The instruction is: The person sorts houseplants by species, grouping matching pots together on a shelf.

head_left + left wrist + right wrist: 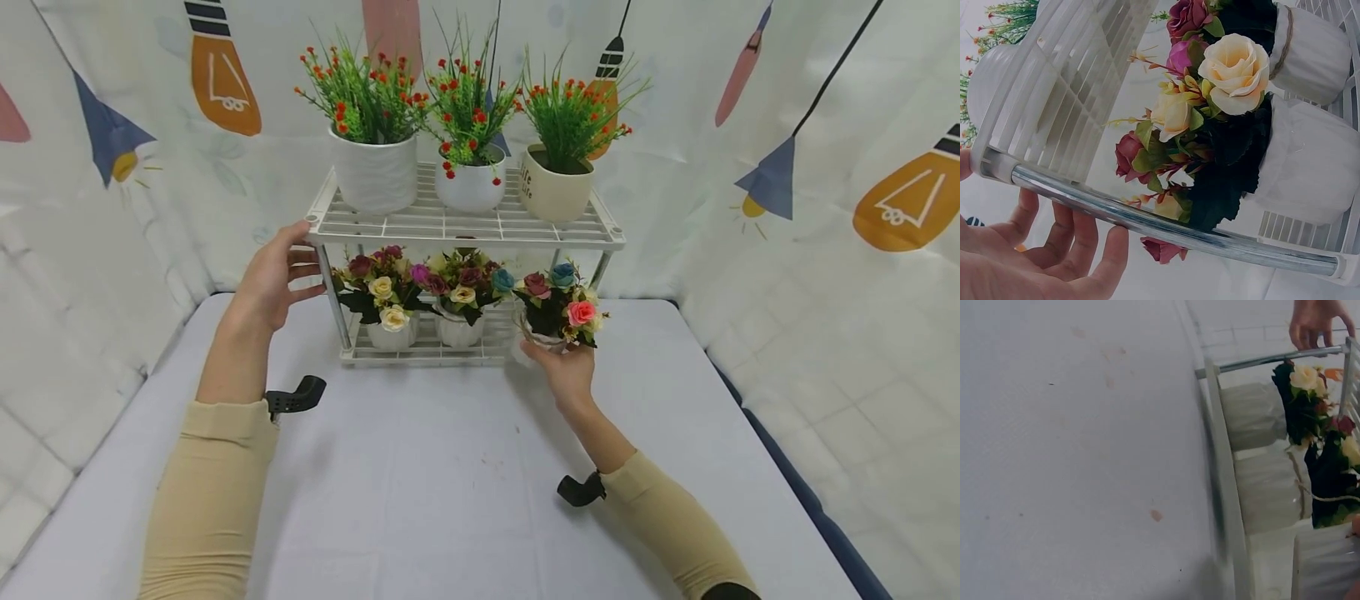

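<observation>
My right hand holds a small potted artificial flower arrangement from below, at the right end of the lower shelf. Its white pot is tipped a little, with pink, blue and dark red blooms above. My left hand is at the upper left corner of a white two-tier rack, its fingertips against the metal post. Two more white pots of roses, a left one and a middle one, stand side by side on the lower shelf.
On the top shelf stand three pots of red-flowered grass: a large white pot, a smaller white pot and a cream pot. The rack stands on a white-covered table. A printed curtain hangs behind and at both sides.
</observation>
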A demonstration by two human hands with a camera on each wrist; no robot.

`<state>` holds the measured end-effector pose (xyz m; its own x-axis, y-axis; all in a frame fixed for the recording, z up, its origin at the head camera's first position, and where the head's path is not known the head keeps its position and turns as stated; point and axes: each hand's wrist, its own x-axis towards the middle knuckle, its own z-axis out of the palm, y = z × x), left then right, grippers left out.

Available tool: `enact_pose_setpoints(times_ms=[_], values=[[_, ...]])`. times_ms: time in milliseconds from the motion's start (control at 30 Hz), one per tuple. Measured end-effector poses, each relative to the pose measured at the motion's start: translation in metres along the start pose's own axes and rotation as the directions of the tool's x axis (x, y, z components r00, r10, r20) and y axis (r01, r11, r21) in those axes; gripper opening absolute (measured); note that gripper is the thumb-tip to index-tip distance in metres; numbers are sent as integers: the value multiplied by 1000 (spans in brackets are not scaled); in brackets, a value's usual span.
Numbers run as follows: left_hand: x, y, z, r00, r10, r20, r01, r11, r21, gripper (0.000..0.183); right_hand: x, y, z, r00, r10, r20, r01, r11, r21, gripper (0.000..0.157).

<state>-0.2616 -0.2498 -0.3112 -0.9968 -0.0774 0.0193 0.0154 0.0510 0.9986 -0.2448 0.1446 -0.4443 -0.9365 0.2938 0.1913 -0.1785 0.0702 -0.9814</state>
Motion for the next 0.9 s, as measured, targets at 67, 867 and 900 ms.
enact_pose_setpoints(times_ms=[67,867,900], values=[[0,-1,0,1000,-2,4,2,1000,1,51,5,3,5,1000,10,-19,-10,1000,-7,84],[1,0,2,1000,5,-3,-5,1000,14,49,51,27,40,998,-47,-30,42,984,-176,96],[0,0,2,1000,5,-3,-5,1000,8,49,52,28,40,999,-42,-30,34,976,-216,96]])
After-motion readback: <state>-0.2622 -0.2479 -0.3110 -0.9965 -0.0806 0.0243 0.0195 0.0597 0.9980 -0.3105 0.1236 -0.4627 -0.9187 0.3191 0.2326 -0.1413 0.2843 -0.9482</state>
